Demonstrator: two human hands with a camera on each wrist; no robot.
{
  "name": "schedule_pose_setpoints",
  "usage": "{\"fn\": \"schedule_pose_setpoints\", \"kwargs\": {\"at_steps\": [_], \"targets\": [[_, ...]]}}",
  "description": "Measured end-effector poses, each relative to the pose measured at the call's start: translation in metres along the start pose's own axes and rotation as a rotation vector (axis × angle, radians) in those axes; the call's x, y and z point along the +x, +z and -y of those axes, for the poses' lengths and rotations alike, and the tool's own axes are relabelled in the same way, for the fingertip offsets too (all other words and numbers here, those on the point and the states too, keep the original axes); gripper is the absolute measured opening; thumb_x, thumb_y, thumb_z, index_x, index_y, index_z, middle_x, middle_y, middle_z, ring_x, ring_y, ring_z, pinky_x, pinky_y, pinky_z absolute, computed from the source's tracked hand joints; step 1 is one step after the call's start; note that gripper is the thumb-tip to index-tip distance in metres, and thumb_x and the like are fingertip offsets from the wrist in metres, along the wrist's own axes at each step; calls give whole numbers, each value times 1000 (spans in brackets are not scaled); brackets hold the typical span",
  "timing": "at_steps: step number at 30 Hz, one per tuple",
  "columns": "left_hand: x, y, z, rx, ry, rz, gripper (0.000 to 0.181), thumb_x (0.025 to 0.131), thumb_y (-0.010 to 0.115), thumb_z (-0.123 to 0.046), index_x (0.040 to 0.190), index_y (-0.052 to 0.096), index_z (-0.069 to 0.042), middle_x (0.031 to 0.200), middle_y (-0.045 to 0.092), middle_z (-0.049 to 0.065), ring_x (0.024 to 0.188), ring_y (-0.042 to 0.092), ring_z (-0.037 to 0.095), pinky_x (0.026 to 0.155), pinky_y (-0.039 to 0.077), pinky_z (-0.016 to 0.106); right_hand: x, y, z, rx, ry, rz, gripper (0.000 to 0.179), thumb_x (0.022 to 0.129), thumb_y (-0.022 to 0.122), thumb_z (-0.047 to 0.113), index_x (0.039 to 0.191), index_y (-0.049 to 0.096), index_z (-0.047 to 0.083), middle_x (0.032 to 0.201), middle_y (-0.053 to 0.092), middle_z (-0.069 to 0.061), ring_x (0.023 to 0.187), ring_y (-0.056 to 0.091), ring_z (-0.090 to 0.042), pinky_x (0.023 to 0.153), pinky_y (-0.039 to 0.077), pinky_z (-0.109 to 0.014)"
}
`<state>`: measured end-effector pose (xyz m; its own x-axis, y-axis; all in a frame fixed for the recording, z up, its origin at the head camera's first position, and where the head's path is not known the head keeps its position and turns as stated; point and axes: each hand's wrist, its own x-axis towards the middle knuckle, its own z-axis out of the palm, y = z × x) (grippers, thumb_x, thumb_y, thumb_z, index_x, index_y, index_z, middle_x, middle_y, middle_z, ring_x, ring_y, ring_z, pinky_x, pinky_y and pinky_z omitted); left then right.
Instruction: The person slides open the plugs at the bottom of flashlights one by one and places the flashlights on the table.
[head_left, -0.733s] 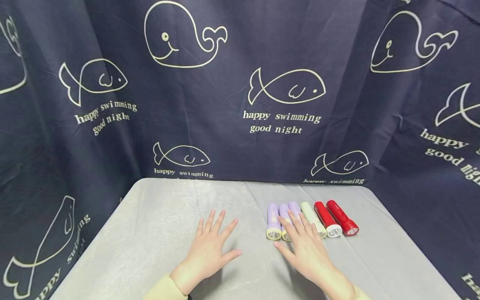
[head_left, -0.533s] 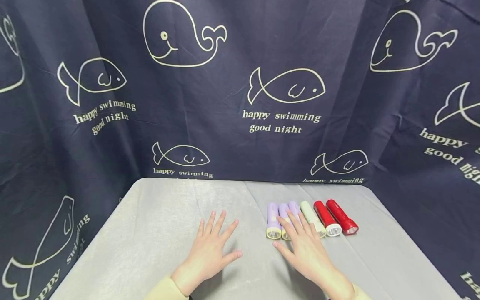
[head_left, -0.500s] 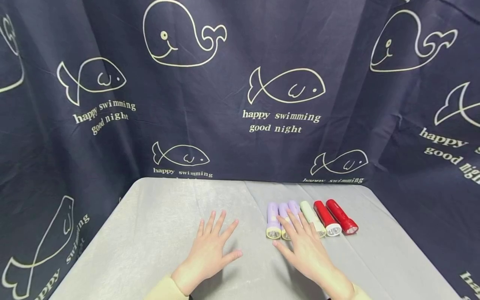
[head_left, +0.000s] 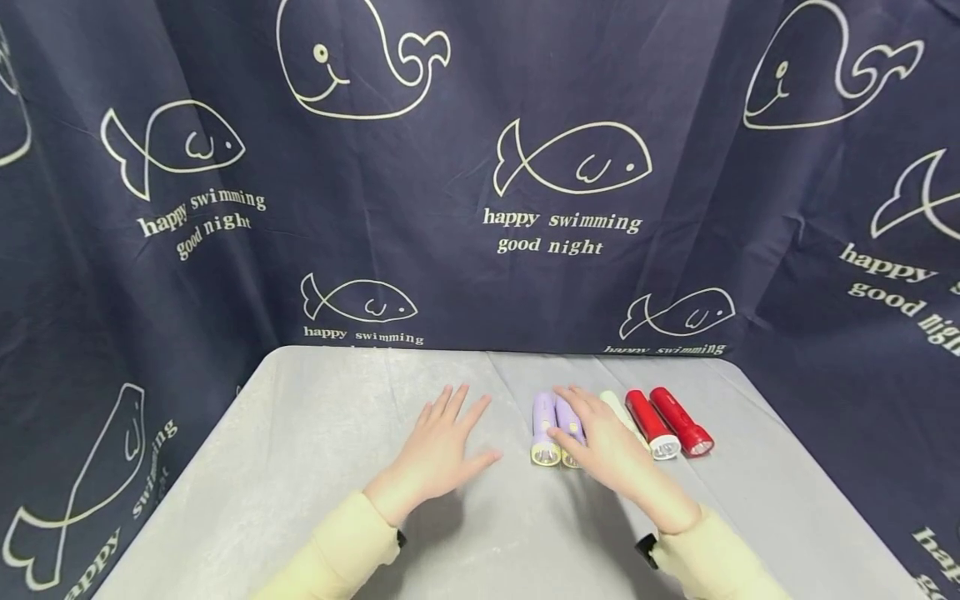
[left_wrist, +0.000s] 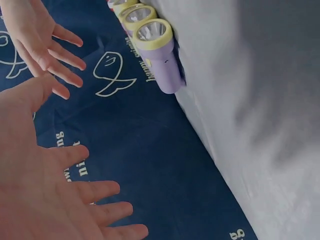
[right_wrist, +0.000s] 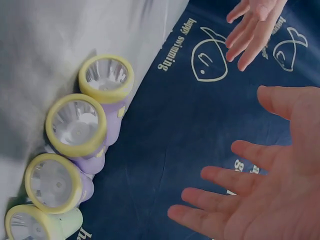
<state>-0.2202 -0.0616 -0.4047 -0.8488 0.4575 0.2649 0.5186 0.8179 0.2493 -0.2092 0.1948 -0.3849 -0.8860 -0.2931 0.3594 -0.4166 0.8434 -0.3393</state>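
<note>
My left hand [head_left: 435, 450] is held over the table with fingers straight and spread, holding nothing. To its right lies a row of flashlights. A purple flashlight [head_left: 543, 421] with a yellow rim is at the row's left end, and a second purple flashlight [head_left: 566, 418] lies beside it. My right hand [head_left: 611, 442] reaches over the row, fingers extended, nothing in its grasp. In the head view it hides a third purple flashlight [right_wrist: 87, 189] and part of a pale green flashlight [head_left: 621, 410]. The right wrist view shows its palm and fingers apart from the yellow-rimmed lenses.
Right of the green one lie a red flashlight with a white head [head_left: 648, 421] and an all-red flashlight [head_left: 681, 421]. They rest on a grey-covered table [head_left: 315, 417]. Dark blue curtains [head_left: 450, 183] printed with whales and fish stand behind and at both sides.
Both hands have moved forward over the table, showing more sleeve. The right hand's fingers are closer together and now cover the third purple flashlight. The head view has tilted slightly down.
</note>
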Motion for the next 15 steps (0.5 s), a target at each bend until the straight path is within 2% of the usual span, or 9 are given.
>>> {"fn": "schedule_pose_setpoints", "kwargs": {"at_steps": [6,9,15], "targets": [[25,1,-2,-99,-8,21,70,88,56,-52,146,35,-19,150,30,21,138,26,42,107,28,59,20,0,-5,48,15,32,56,87,65,27,134,49,2,132,55,-17,122,52,-33,102,41,-50],[37,4,-4,-170,-19,57,69,89,58,-46,146,35,-16,148,30,24,136,28,44,108,29,57,29,1,-7,71,51,48,55,88,63,27,135,48,3,131,55,-18,119,53,-35,99,42,-51],[63,18,-6,-318,-85,116,65,91,57,-39,146,33,-13,146,36,22,134,35,39,108,33,51,45,7,-11,94,151,102,53,90,60,30,135,49,5,125,59,-21,104,62,-36,88,49,-51]]}}
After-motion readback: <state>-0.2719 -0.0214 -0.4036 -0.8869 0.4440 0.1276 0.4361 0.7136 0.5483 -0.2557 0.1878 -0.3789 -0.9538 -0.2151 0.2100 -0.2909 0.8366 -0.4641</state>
